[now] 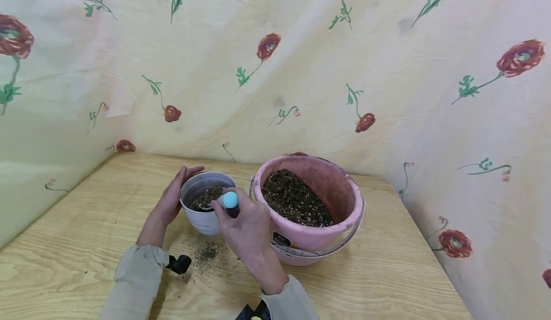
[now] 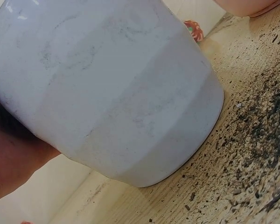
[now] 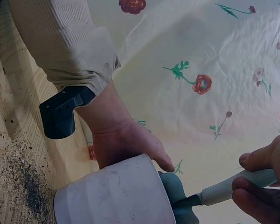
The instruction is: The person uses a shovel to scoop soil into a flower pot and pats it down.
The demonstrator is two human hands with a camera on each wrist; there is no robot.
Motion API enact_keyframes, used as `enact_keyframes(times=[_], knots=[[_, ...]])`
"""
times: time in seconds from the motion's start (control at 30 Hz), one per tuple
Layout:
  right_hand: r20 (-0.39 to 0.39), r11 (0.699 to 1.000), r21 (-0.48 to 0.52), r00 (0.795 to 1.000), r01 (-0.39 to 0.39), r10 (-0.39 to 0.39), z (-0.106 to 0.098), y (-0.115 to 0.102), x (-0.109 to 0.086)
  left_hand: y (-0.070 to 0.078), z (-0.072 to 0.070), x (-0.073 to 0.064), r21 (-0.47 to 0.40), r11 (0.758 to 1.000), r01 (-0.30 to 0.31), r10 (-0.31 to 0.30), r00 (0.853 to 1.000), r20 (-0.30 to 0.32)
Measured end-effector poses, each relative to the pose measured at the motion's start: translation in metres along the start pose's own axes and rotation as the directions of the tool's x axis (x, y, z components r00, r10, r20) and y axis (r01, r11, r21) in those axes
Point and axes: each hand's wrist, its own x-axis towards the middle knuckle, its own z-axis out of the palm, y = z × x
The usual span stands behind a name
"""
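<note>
My left hand [image 1: 170, 198] cups the left side of a white ribbed pot [image 1: 205, 224], its fingers wrapping behind the rim. The pot stands upright on the wooden table. In the left wrist view, the pot's pale outer wall [image 2: 130, 93] fills much of the picture. My right hand [image 1: 249, 229] grips the light blue handle of a hand trowel [image 1: 229, 200] over the pot's mouth. The trowel's teal blade [image 3: 173, 189] shows at the rim in the right wrist view, partly hidden by the pot. Dark soil [image 1: 208, 196] shows inside the pot's mouth.
A pink bucket [image 1: 327, 234] with a wire handle stands just right of the pot. Dark potting soil [image 1: 297, 200] lies in it. Spilled soil [image 1: 208, 253] is scattered on the table [image 1: 387, 262] before the pot. A flowered sheet [image 1: 310, 81] hangs behind and at both sides.
</note>
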Motion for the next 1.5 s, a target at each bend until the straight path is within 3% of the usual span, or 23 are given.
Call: enact_keyframes(times=[0.33, 0.7, 1.1, 1.23, 1.33, 1.43, 1.5], knots=[[-0.057, 0.999, -0.026, 0.998, 0.04, -0.041, 0.0048, 0.0042, 0.001, 0.001, 0.0013, 0.0022, 0.018, 1.0, 0.012, -0.012, 1.0, -0.005], [-0.059, 0.999, -0.042, 0.998, 0.029, -0.032, 0.0058, 0.0039, 0.0016, -0.0003, 0.0017, 0.0023, 0.022, 1.0, 0.017, -0.017, 1.0, 0.0], [-0.082, 0.995, 0.026, 0.992, 0.098, -0.095, 0.0072, 0.006, 0.0046, -0.0015, 0.0014, 0.002, 0.011, 1.0, 0.002, -0.002, 1.0, -0.004], [-0.091, 0.994, 0.073, 0.993, 0.087, -0.08, 0.0061, 0.0058, 0.0057, -0.0017, 0.0016, 0.0022, 0.011, 1.0, 0.003, -0.003, 1.0, -0.009], [-0.054, 0.984, 0.176, 0.998, 0.028, -0.018, 0.0044, 0.0051, 0.0056, -0.002, 0.0019, 0.0022, 0.014, 1.0, 0.008, -0.008, 1.0, -0.012], [0.009, 0.947, 0.313, 0.997, -0.074, 0.075, 0.0019, 0.0038, 0.0056, -0.0022, 0.0019, 0.0021, 0.011, 1.0, 0.015, -0.014, 1.0, -0.012], [0.063, 0.897, 0.413, 0.988, -0.157, 0.143, -0.0005, 0.0024, 0.0062, -0.0023, 0.0018, 0.002, 0.009, 1.0, 0.018, -0.018, 1.0, -0.014]])
